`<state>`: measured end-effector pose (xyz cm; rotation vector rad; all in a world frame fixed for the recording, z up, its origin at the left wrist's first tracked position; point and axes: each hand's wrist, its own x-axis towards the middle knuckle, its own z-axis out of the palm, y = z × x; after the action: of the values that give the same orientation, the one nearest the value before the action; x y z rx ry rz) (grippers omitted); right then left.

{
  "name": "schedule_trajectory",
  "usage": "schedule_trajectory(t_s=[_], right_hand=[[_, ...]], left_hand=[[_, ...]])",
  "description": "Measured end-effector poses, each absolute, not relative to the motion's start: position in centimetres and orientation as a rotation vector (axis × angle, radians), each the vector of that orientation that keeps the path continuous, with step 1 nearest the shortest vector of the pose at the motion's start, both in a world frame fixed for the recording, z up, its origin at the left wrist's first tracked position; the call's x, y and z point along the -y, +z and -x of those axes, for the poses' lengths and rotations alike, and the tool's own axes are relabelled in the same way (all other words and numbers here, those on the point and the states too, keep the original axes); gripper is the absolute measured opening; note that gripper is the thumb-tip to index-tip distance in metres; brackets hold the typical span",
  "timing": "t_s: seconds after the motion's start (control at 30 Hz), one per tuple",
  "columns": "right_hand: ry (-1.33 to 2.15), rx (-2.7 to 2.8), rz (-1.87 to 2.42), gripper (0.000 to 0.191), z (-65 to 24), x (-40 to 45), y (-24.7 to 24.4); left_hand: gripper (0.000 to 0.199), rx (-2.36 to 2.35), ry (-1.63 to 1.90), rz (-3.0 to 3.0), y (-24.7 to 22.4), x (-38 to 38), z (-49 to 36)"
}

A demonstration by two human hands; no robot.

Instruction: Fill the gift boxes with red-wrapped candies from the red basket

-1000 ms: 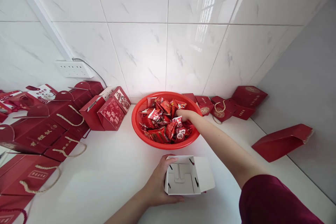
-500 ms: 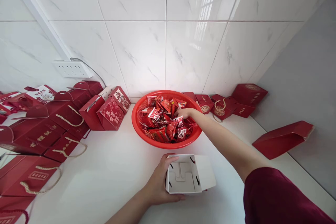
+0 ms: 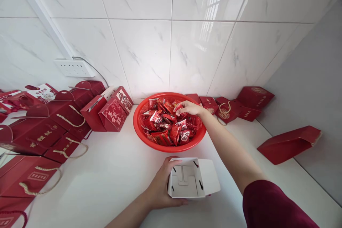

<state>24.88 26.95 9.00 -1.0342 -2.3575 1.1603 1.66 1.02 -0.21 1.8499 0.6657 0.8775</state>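
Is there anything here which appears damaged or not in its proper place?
Possibly the red box at far right: it sits apart from the other boxes, and its outer edge looks pale and ragged, perhaps worn. The loose packets lie inside the basket.

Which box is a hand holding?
The open box in front of the red basket: the left hand grips it, its white inside showing. No hand holds the other boxes.

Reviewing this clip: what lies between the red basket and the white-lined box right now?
In the head view, a narrow strip of white tabletop lies between the basket and the box.
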Motion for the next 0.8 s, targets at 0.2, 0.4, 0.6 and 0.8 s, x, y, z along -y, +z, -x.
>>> schedule_trajectory(t_s=[0.2, 0.4, 0.6, 0.8], right_hand=[[1.085, 2.339, 1.136, 0.051, -25.0, -26.5, 8.7], [1.143, 2.662, 1.387, 0.027, -24.1, -27.1, 7.7], [1.372, 2.838, 1.364, 0.045, -23.6, -27.1, 8.2], [1.416, 2.864, 1.304, 0.037, -23.5, -26.8, 8.8]], left_hand=[[0.107, -0.658, 0.880, -1.850, -0.3, -1.1, -1.7], [0.106, -0.659, 0.879, -1.847, 0.0, -1.0, -1.8], [0.107, -0.680, 0.871, -1.822, -0.1, -0.9, -1.7], [0.108, -0.689, 0.865, -1.839, 0.0, -0.9, -1.7]])
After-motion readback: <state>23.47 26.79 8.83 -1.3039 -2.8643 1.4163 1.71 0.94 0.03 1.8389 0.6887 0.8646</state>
